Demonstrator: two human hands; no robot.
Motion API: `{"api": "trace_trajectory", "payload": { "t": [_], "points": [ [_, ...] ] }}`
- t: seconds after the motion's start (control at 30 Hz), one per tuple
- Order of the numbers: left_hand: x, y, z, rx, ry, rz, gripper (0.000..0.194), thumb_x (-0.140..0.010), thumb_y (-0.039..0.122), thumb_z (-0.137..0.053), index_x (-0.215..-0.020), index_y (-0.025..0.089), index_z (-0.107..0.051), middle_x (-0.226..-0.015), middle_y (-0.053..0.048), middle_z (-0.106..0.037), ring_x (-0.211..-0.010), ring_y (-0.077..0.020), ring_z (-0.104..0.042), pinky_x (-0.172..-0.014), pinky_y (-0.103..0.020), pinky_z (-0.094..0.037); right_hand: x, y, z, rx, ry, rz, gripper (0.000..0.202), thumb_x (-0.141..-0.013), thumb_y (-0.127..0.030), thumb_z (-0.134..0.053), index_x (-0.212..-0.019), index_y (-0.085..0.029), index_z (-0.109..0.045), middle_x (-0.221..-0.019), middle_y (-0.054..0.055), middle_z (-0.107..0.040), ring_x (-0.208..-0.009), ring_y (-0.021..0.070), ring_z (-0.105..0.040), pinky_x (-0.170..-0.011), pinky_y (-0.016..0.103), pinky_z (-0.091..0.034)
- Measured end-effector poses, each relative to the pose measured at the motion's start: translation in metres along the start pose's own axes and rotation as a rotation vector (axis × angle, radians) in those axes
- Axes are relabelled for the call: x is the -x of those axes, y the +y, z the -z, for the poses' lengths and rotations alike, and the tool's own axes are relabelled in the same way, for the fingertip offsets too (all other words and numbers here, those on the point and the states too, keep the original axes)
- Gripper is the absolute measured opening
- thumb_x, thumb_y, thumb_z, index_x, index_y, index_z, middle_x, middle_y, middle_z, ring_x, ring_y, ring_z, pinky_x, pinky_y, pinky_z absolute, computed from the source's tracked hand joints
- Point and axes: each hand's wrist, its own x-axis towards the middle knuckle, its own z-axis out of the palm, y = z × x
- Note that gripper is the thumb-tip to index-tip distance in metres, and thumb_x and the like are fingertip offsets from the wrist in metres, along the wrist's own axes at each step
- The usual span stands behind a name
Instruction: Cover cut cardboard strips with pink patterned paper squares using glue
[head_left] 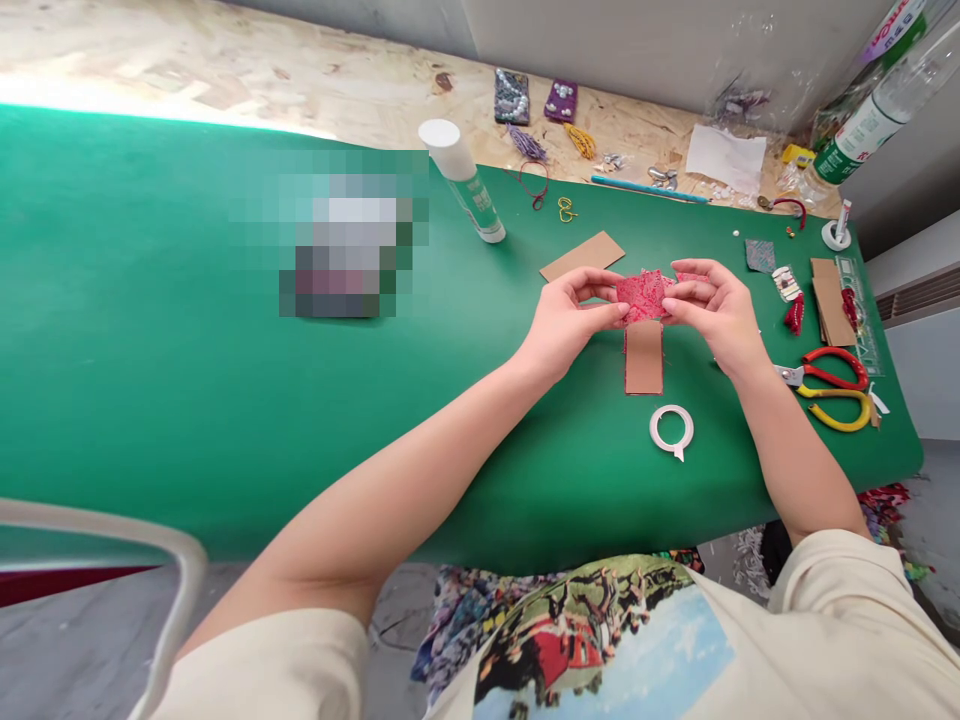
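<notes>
Between the fingertips of my left hand (576,315) and my right hand (709,310) is a small piece of red patterned fabric (641,296). Both hands pinch it, one at each side. More red fabric shows behind it and by the right fingers. Just below lies a brown cardboard rectangle (644,358) with thin red edges; whether the held fabric touches it I cannot tell. A roll of white tape (671,429) rests nearer to me, its loose end sticking out. Another cardboard strip (583,256) lies behind my left hand.
A glue stick (465,185) stands at the back. Scissors (832,390) with red and yellow handles lie right of my right arm, near stacked cardboard (830,300). Beaded pieces (511,97), a blue pencil (649,190) and a plastic bottle (862,130) line the back. A blurred patch covers something at left.
</notes>
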Motion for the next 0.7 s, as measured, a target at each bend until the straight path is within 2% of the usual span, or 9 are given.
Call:
{"api": "trace_trajectory", "payload": {
  "t": [0.13, 0.43, 0.57, 0.7],
  "points": [
    [-0.0001, 0.0003, 0.0011, -0.011, -0.013, 0.014, 0.041, -0.049, 0.020, -0.088, -0.086, 0.017, -0.070, -0.076, 0.002, -0.066, -0.074, -0.0128, -0.065, -0.069, -0.027, -0.062, 0.0000, 0.0001, 0.0009, 0.005, -0.007, -0.001, 0.054, -0.062, -0.042, -0.090, -0.105, -0.026, -0.061, -0.081, -0.002, -0.071, -0.085, 0.0206, -0.074, -0.078, 0.038, -0.067],
    [0.0003, 0.0011, 0.0024, -0.049, -0.038, -0.008, 0.037, -0.059, 0.034, -0.085, -0.090, 0.019, -0.072, -0.079, 0.001, -0.071, -0.074, -0.0142, -0.067, -0.067, -0.027, -0.058, -0.0002, 0.0000, 0.0018, 0.039, -0.045, 0.038, 0.050, -0.065, -0.041, -0.086, -0.105, -0.025, -0.061, -0.086, -0.001, -0.075, -0.086, 0.0193, -0.073, -0.083, 0.038, -0.065],
    [0.0030, 0.0019, 0.0007, -0.121, -0.113, -0.024, 0.036, -0.058, 0.029, -0.085, -0.090, 0.016, -0.073, -0.079, -0.001, -0.073, -0.077, -0.0166, -0.069, -0.070, -0.028, -0.059, 0.0022, -0.0023, -0.0008, 0.080, -0.085, 0.060, 0.049, -0.069, -0.044, -0.086, -0.107, -0.025, -0.062, -0.089, 0.000, -0.076, -0.089, 0.0193, -0.073, -0.090, 0.038, -0.062],
    [0.0050, 0.0011, -0.0008, -0.104, -0.120, 0.004, 0.028, -0.059, 0.023, -0.082, -0.084, 0.015, -0.074, -0.084, -0.002, -0.075, -0.077, -0.0151, -0.069, -0.073, -0.027, -0.059, 0.0045, -0.0029, -0.0044, 0.050, -0.100, 0.020, 0.054, -0.071, -0.058, -0.084, -0.108, -0.027, -0.061, -0.089, 0.000, -0.075, -0.084, 0.0189, -0.072, -0.083, 0.037, -0.063]
  ]
}}
